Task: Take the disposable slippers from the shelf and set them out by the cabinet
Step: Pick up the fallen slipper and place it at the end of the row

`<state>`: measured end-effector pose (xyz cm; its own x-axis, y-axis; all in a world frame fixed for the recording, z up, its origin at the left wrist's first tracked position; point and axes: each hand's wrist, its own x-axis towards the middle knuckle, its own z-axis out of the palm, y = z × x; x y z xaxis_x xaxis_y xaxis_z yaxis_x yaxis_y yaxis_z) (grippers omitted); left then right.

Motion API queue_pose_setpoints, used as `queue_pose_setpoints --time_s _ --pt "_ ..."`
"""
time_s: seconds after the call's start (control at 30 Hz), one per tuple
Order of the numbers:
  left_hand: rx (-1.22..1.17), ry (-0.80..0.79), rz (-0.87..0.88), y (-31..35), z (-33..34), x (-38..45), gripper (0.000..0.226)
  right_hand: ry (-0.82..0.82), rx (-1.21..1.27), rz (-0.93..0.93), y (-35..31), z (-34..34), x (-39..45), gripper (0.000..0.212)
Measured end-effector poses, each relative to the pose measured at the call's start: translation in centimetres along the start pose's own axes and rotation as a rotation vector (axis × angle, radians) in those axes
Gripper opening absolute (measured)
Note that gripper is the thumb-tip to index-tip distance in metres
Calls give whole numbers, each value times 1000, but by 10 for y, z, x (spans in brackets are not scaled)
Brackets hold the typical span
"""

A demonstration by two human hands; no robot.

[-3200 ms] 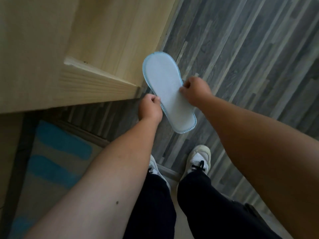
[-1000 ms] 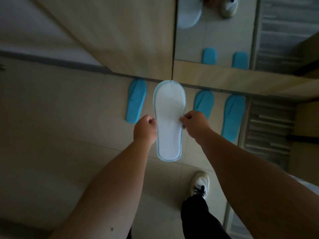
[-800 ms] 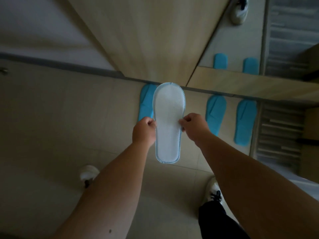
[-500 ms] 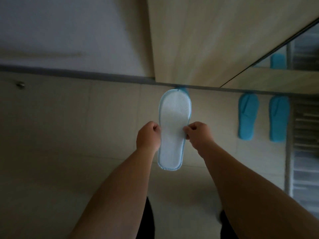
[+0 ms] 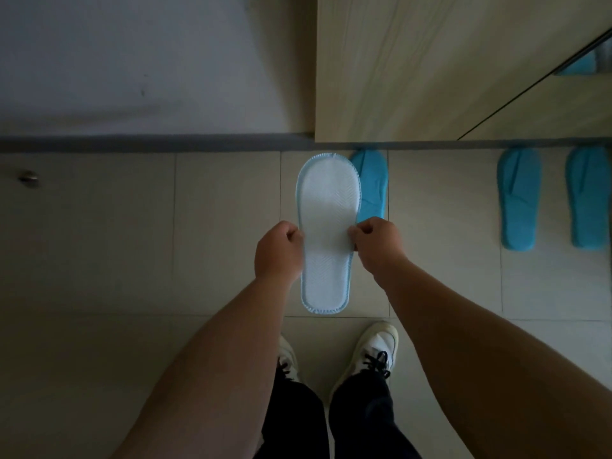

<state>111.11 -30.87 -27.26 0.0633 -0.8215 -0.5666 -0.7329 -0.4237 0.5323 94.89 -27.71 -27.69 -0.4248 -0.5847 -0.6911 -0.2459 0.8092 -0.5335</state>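
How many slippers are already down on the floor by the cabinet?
3 on the floor: one partly behind the held slipper, two at right. The held one hangs between left hand and right hand. More may lie out of view.

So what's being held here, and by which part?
One disposable slipper, sole up, pinched at its mid-length side edges: left hand on its left edge, right hand on its right.

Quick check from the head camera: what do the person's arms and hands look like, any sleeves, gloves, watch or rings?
Both forearms are bare right to the bottom edge of the picture, with no sleeves in sight. The left hand and the right hand wear no gloves. No watch, bracelet or ring shows on the visible parts. Below are dark trousers and pale lace-up shoes with dark laces.
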Motion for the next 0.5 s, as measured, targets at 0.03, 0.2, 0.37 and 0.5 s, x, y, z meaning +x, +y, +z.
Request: queue_pose_setpoints --time_s 0.03,0.2,0.37,0.5 --pt "-6 3 1 -3 2 4 16 -1 -8 -7 1 3 3 15" --pt "-30 8 3 -11 9 18 17 15 -41 -23 6 13 19 16" --pt "-32 0 32 -12 7 32 18 49 -36 -26 0 20 30 18" --pt "-9 7 36 -11 4 41 17 33 -29 -17 -4 23 34 17"
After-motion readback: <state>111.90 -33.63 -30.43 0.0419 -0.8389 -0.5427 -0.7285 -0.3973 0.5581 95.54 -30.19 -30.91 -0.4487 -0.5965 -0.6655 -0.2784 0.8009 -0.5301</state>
